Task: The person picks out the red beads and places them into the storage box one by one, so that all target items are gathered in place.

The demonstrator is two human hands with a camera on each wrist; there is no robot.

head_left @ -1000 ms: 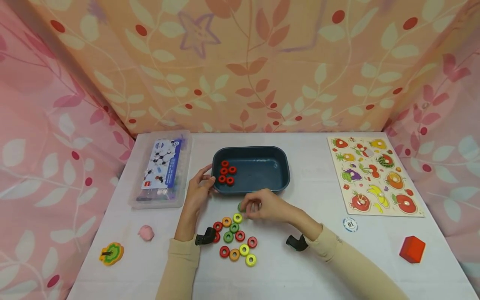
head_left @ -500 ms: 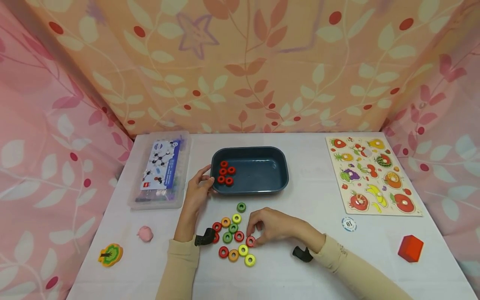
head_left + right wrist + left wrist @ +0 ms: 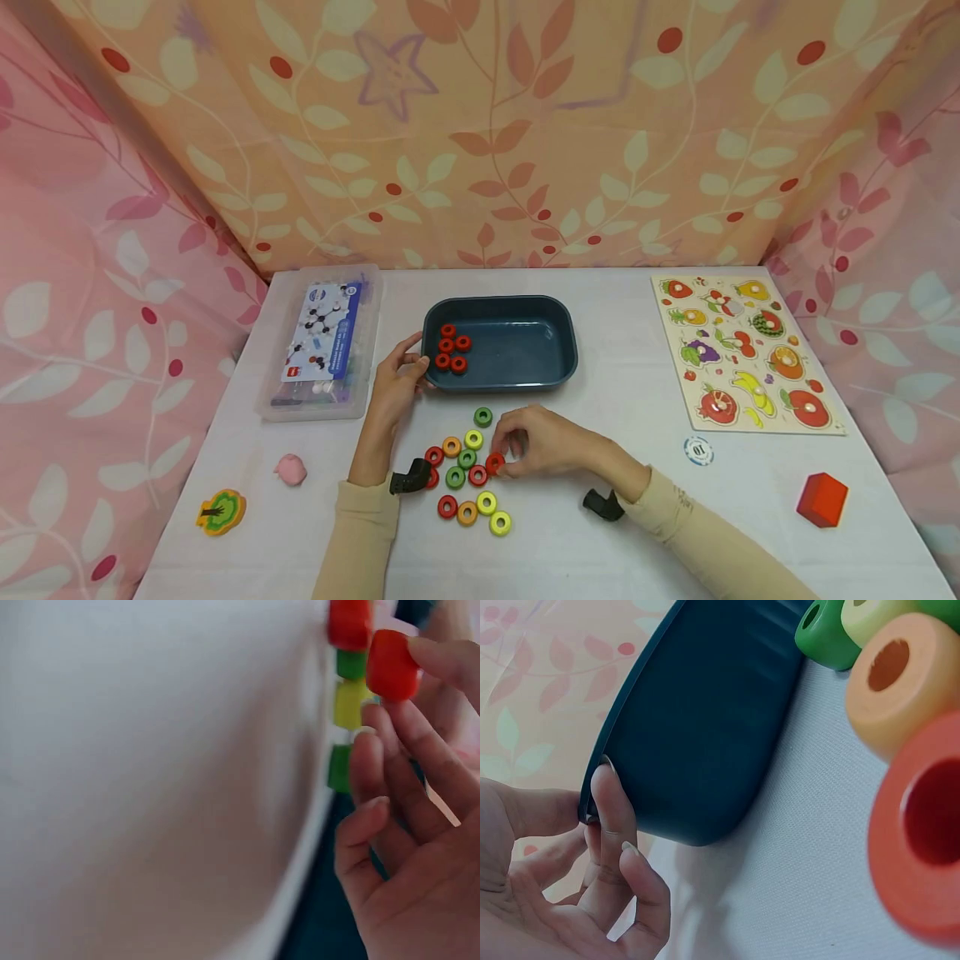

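A dark blue tray [image 3: 517, 350] stands at the middle back, with several red ring beads [image 3: 458, 364] at its left end. My left hand [image 3: 396, 379] grips the tray's left rim between thumb and fingers; in the left wrist view the thumb and fingers pinch the tray's edge [image 3: 630, 697]. Between thumb and fingers my right hand [image 3: 543, 439] pinches a red ring bead [image 3: 494, 464], seen in the right wrist view as a red bead [image 3: 394, 665] off the table. Loose red, orange, green and yellow beads [image 3: 486, 502] lie in front of the tray.
A clear plastic case [image 3: 322, 342] lies at the left. A wooden fruit puzzle board [image 3: 750, 354], a poker chip [image 3: 698, 450] and a red block [image 3: 822, 500] are on the right. A pink lump [image 3: 290, 469] and a tree-shaped piece [image 3: 222, 512] sit front left.
My right hand moved from the green bead to a red bead at the right of the group, pinched it and brought it slightly up and left. The left hand stays on the tray.
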